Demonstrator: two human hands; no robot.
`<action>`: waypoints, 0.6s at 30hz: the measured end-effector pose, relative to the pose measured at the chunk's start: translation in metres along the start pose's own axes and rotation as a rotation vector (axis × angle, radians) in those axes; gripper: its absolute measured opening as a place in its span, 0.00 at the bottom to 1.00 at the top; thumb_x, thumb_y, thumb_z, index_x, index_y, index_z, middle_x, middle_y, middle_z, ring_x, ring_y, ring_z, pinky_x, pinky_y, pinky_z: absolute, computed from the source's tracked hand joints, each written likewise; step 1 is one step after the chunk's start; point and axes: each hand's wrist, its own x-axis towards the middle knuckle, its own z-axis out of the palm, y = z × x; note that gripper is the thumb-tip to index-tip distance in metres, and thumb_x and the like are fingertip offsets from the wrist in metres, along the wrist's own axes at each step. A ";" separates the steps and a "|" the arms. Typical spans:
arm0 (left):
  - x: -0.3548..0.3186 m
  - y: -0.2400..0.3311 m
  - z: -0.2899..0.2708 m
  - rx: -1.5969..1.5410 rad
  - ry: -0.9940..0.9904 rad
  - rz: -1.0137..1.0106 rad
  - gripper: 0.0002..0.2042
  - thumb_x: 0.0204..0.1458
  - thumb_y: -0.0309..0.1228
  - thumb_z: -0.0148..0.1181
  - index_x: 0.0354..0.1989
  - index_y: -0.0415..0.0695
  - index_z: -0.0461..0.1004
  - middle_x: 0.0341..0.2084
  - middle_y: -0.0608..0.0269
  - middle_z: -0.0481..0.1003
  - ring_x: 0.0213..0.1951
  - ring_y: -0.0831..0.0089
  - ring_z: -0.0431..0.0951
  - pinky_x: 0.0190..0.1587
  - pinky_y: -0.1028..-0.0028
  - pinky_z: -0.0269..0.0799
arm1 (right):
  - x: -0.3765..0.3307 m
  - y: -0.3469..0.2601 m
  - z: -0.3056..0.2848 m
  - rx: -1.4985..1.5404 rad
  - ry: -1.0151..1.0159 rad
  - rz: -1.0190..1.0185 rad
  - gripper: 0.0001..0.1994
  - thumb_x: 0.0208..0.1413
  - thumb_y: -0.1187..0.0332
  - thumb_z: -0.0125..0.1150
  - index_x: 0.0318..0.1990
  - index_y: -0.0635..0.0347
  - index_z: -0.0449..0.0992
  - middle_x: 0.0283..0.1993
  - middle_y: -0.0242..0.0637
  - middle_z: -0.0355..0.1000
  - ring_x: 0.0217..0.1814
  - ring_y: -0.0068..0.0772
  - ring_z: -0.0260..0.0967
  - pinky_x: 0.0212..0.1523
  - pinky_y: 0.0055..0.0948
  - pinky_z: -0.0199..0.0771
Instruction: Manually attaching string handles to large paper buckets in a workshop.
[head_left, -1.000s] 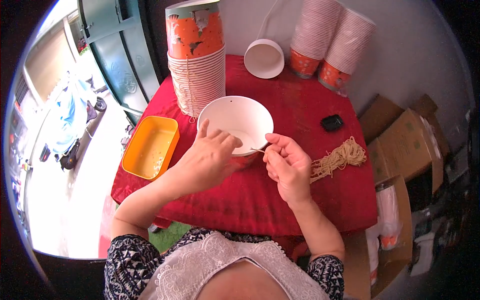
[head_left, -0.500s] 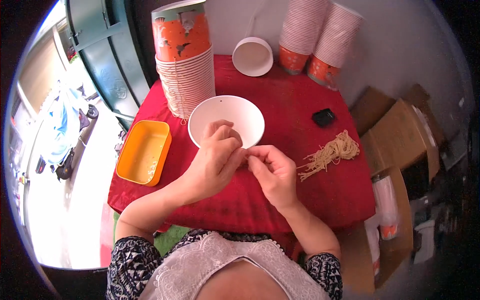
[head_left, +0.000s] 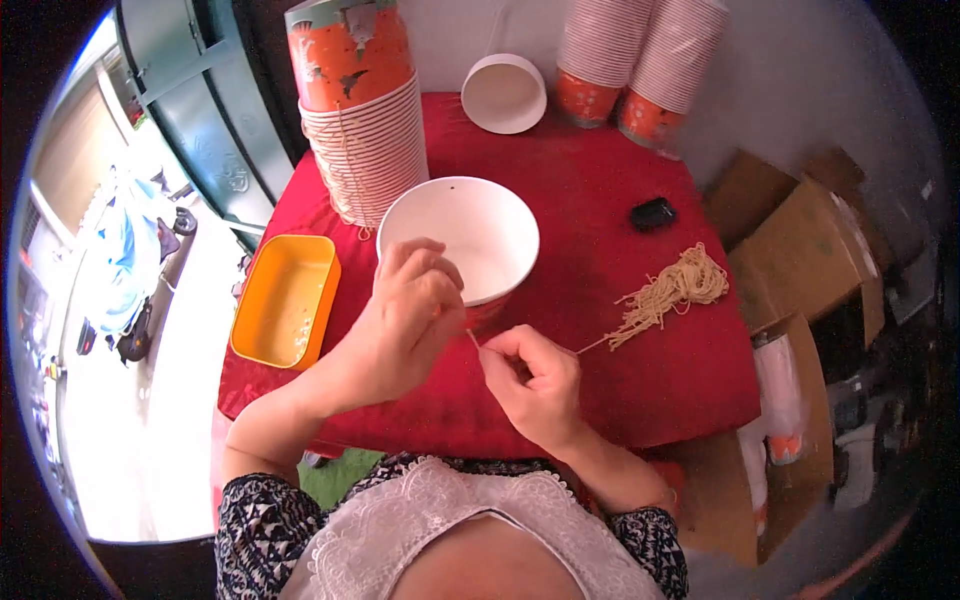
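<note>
Left hand curled over near rim of white round paper bowl, grip closed on rim and wall. Bowl upright, at centre of red-cloth worktop. Right hand just right of left hand, near front edge of worktop, grip a narrow pinch on thin tan string, short end sticking up toward bowl's wall. Whether string touches bowl: cannot tell. Loose bundle of tan strings lying right of bowl, well apart from hands, one strand trailing toward right hand. Small black flat object beyond bundle. Tall stack of white-and-orange paper bowls just behind-left of bowl. Single white bowl on its side at back of worktop. Two more leaning stacks of bowls back right. Orange rectangular plastic tray at left edge. Brown cardboard boxes on right, off worktop.
</note>
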 end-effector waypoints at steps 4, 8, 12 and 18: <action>-0.002 -0.021 -0.007 0.111 0.099 -0.081 0.05 0.48 0.20 0.56 0.32 0.41 0.68 0.38 0.56 0.70 0.53 0.50 0.65 0.56 0.57 0.62 | 0.000 0.005 -0.001 -0.084 0.044 0.007 0.06 0.50 0.79 0.61 0.24 0.64 0.71 0.19 0.25 0.65 0.21 0.11 0.59 0.21 0.18 0.59; -0.001 -0.035 -0.012 0.112 0.099 -0.134 0.05 0.49 0.20 0.56 0.32 0.41 0.68 0.38 0.56 0.70 0.53 0.52 0.66 0.55 0.58 0.63 | 0.003 0.015 0.002 -0.100 0.042 0.094 0.08 0.50 0.79 0.61 0.23 0.64 0.69 0.17 0.23 0.63 0.20 0.09 0.56 0.19 0.17 0.57; 0.002 -0.036 -0.022 0.142 -0.030 -0.178 0.08 0.45 0.23 0.59 0.34 0.41 0.70 0.36 0.56 0.71 0.52 0.56 0.67 0.59 0.52 0.53 | 0.008 0.017 0.008 -0.126 0.038 0.081 0.08 0.50 0.79 0.60 0.22 0.64 0.68 0.17 0.22 0.62 0.20 0.09 0.55 0.18 0.17 0.55; 0.004 -0.026 -0.034 0.223 -0.205 -0.134 0.08 0.41 0.25 0.60 0.31 0.42 0.70 0.33 0.58 0.71 0.55 0.58 0.66 0.65 0.42 0.41 | 0.010 0.017 0.013 -0.130 0.032 0.084 0.08 0.49 0.80 0.59 0.22 0.64 0.67 0.16 0.23 0.61 0.20 0.09 0.55 0.19 0.18 0.55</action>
